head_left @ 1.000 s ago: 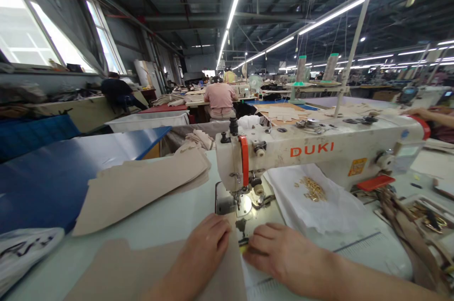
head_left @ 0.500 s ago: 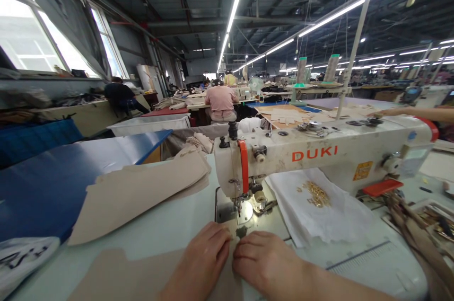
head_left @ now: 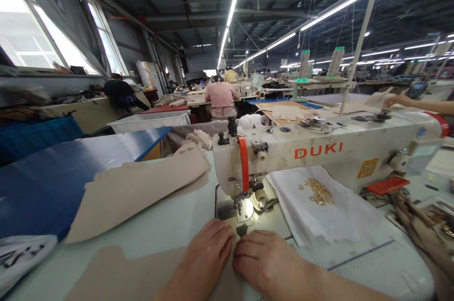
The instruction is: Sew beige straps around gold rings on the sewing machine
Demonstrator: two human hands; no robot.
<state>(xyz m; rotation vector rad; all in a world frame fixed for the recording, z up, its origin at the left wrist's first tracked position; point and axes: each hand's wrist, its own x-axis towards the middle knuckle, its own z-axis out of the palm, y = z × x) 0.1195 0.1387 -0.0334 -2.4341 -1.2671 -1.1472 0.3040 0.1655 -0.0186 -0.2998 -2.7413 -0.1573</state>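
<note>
My left hand (head_left: pixel 207 256) and my right hand (head_left: pixel 266 258) are side by side in front of the sewing machine (head_left: pixel 280 145). Between them, a beige fabric piece (head_left: pixel 142 275) is pinched at its edge by the curled fingers of both. Its wide part lies flat on the pale green table, to the left of my left arm. Just beyond my fingertips are the presser foot (head_left: pixel 240 205) and the metal needle plate (head_left: pixel 245 211). My fingertips and the gripped edge are largely hidden from view.
A stack of beige cut pieces (head_left: pixel 142 192) lies on the left. Small gold-coloured metal parts (head_left: pixel 319 190) rest on a white cloth (head_left: pixel 329 225) right of the needle. Another person's hand (head_left: pixel 399 101) reaches in behind the machine. A tray (head_left: pixel 438 216) stands at far right.
My hands stay almost in the same place on the fabric. Behind the machine, the other person's hand now has a pale piece raised beside it. The view has shifted slightly.
</note>
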